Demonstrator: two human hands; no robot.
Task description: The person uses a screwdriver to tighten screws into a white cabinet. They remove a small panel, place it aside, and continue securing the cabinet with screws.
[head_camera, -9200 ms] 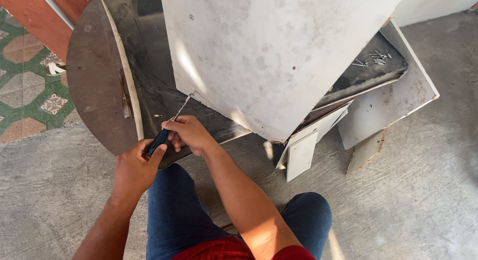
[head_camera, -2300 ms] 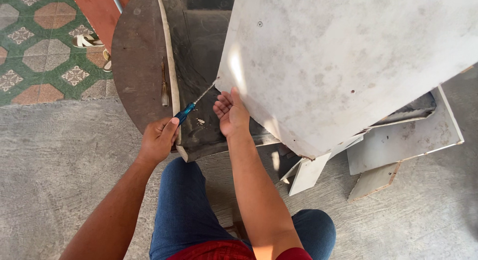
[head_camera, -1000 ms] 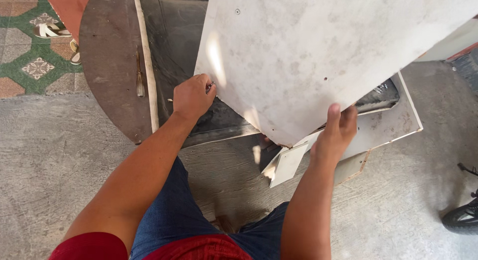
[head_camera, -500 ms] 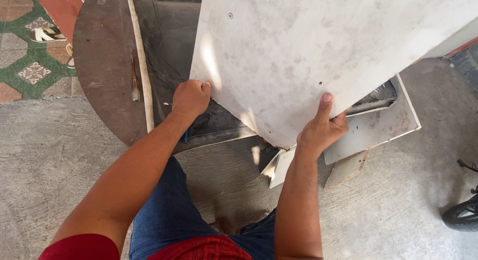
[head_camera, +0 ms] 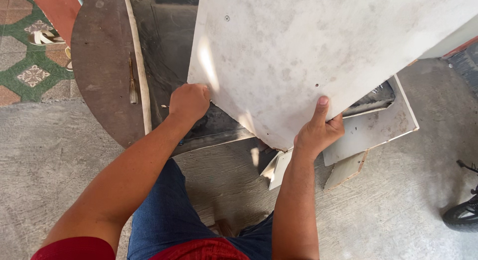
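A large pale grey-white board [head_camera: 318, 56] with a few small holes fills the upper middle of the head view, tilted up off the floor. My right hand [head_camera: 318, 130] grips its lower right edge, thumb on the face and fingers underneath. My left hand [head_camera: 188, 101] is closed at the board's lower left edge, over a dark panel [head_camera: 169, 46]; whether it still holds the screwdriver is hidden. A round dark brown board [head_camera: 102, 65] with a pale rim lies to the left.
White panel pieces [head_camera: 371, 135] lie under the board at right on the concrete floor [head_camera: 408, 200]. A patterned green tile area [head_camera: 30, 65] and a sandal [head_camera: 46, 38] are at the far left. A black wheel [head_camera: 463, 215] sits at the right edge. My knees are below.
The blue-handled screwdriver seen earlier between my hands is no longer visible. My right hand moved from the left corner to the board's lower right edge and gripped it; the left closed at the left edge.
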